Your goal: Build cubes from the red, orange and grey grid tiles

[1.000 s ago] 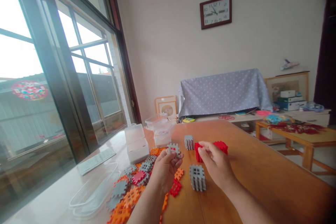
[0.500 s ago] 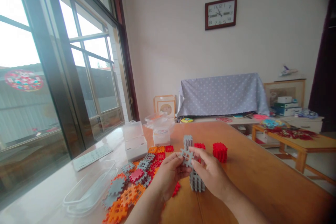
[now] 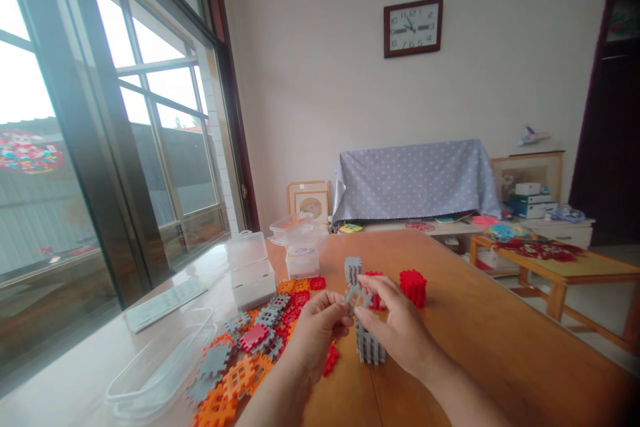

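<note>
Both hands meet over the table around a grey interlocking plastic tile (image 3: 359, 296) with notched edges and window-like holes. My left hand (image 3: 320, 320) pinches its left edge between thumb and fingers. The fingers and thumb of my right hand (image 3: 400, 320) are closed on its right side. Just below the tile stands a stack of grey tiles (image 3: 371, 348), partly covered by my right hand. Another grey stack (image 3: 353, 267) rises behind the tile. A red stack (image 3: 374, 277) is half hidden by my right fingers, and a second red stack (image 3: 413, 288) stands farther right.
Loose orange tiles (image 3: 239, 377), grey ones (image 3: 215, 360) and red ones (image 3: 300, 299) lie left of my hands. Clear plastic containers (image 3: 160, 363), a white lidded box (image 3: 253, 283) and a printed sheet (image 3: 167, 300) occupy the table's left side.
The view has turned slightly right, so the scene sits farther left. The grey tile is tilted differently between my hands, and my left fingers have bunched closer around its edge.
</note>
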A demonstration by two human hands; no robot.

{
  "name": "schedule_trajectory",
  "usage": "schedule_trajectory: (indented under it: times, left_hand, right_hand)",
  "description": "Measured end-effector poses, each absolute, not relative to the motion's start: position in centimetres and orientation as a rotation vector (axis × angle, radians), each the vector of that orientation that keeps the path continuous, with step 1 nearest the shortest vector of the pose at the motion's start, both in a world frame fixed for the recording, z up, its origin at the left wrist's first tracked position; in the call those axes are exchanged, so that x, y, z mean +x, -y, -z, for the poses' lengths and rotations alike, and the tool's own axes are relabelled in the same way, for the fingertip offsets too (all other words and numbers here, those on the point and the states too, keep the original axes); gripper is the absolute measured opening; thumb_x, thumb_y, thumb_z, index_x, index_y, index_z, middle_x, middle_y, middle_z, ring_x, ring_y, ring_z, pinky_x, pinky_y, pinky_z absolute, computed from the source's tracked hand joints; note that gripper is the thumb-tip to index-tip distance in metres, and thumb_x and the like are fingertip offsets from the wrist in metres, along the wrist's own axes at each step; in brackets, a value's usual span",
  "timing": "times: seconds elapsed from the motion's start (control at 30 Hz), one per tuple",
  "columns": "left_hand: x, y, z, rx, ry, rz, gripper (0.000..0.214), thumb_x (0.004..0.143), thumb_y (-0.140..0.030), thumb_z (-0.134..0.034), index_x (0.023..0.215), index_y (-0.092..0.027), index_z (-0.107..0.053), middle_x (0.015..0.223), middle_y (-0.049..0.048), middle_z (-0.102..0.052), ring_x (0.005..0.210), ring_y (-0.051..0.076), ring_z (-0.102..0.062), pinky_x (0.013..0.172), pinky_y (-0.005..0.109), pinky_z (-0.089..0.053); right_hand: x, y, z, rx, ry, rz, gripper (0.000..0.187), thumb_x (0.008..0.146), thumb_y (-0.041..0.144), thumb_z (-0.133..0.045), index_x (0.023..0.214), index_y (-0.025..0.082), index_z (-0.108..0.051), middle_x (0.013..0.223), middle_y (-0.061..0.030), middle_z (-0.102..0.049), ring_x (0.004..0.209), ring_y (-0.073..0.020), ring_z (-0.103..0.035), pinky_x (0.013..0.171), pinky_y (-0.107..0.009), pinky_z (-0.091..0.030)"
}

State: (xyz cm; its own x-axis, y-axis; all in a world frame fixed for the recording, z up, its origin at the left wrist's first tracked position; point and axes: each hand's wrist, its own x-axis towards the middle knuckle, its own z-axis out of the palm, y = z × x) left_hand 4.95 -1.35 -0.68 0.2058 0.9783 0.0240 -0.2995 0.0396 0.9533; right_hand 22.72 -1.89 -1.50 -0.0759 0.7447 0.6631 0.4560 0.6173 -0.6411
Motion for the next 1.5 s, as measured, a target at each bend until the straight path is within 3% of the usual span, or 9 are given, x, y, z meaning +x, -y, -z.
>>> schedule_trajectory:
  times: [0.2,0.37,0.57,0.8,1.27,1.37,1.5]
  left_hand:
    - [4.7,1.5,0.6,1.062,-0.823,-1.144,0.029,0.069,-0.035,-0.079,0.081,-0.017,-0.060,0.070,0.0015,-0.065,0.064,0.011,-0.060,0.064,0.022,-0.042]
    - [4.4,1.6,0.4,1.059,-0.879,-1.177,0.030,0.073,-0.037,-0.074,0.089,-0.017,-0.059,0.085,0.0051,-0.070,0.072,0.014,-0.065,0.067,0.023,-0.044]
    - [4.0,1.2,0.6,1.090,-0.978,-1.158,0.030,0.067,-0.031,-0.075,0.086,-0.018,-0.056,0.081,0.0049,-0.070,0.069,0.014,-0.065,0.067,0.026,-0.045]
    - [4.0,1.2,0.8,1.142,-1.036,-1.098,0.023,0.068,-0.021,-0.068,0.087,-0.018,-0.056,0.081,0.0042,-0.071,0.068,0.014,-0.065,0.065,0.025,-0.045]
    - [4.1,0.7,2.1,1.247,-1.054,-0.994,0.024,0.071,-0.019,-0.059,0.094,-0.016,-0.057,0.094,0.0088,-0.069,0.074,0.015,-0.065,0.068,0.027,-0.047]
    - [4.1,0.6,2.3,1.332,-1.108,-0.978,0.023,0.071,-0.019,-0.057,0.093,-0.016,-0.057,0.090,0.0073,-0.068,0.073,0.015,-0.065,0.064,0.025,-0.046]
    - [3.5,0.6,2.2,1.539,-1.277,-0.717,0.019,0.069,-0.019,-0.055,0.088,-0.018,-0.057,0.071,0.0017,-0.064,0.055,0.013,-0.058,0.050,0.022,-0.040]
  right_hand:
    - [23.1,1.6,1.5,-1.023,1.844,-0.164,0.051,0.080,0.027,-0.068,0.131,0.027,-0.059,0.128,-0.0100,-0.060,0.121,-0.0288,-0.055,0.106,-0.045,-0.045]
    - [24.4,1.6,1.2,-1.106,1.898,-0.313,0.052,0.077,0.025,-0.069,0.128,0.025,-0.063,0.123,-0.0095,-0.064,0.117,-0.0276,-0.058,0.103,-0.044,-0.046]
    - [25.8,1.7,1.4,-1.171,1.932,-0.544,0.054,0.073,0.026,-0.071,0.126,0.024,-0.065,0.119,-0.0096,-0.067,0.112,-0.0276,-0.062,0.101,-0.045,-0.048]
    - [26.4,1.3,2.2,-1.211,1.991,-0.584,0.057,0.070,0.028,-0.075,0.126,0.026,-0.064,0.122,-0.0099,-0.066,0.114,-0.0284,-0.061,0.102,-0.046,-0.046]
    - [25.5,1.5,2.4,-1.225,2.005,-0.588,0.062,0.070,0.027,-0.075,0.131,0.026,-0.059,0.123,-0.0094,-0.065,0.111,-0.0270,-0.061,0.099,-0.043,-0.045]
    - [26.1,1.3,2.0,-1.212,1.934,-0.592,0.048,0.076,0.029,-0.069,0.123,0.023,-0.061,0.117,-0.0081,-0.067,0.110,-0.0247,-0.061,0.095,-0.038,-0.047]
    - [27.9,0.6,2.3,-1.390,1.847,-0.583,0.013,0.084,0.025,-0.051,0.088,0.020,-0.062,0.078,0.0005,-0.064,0.074,-0.0149,-0.059,0.067,-0.024,-0.045]
